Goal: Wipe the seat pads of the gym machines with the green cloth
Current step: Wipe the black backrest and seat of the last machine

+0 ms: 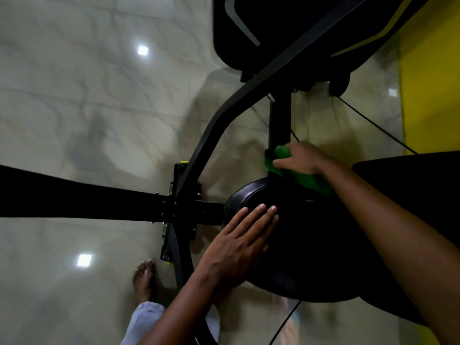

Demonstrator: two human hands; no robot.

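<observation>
two hands | left hand [245, 241] flat on seat pad [311, 245] | right hand [302, 159] grip clutching green cloth [311, 179]

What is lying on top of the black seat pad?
The left hand rests flat on the black seat pad. At its far edge the right hand grips the green cloth. The pad surface beneath them is hidden.

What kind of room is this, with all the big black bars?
Most likely a gym. A padded black seat pad sits on a black metal machine frame with thin cables, over a shiny tiled floor.
</observation>
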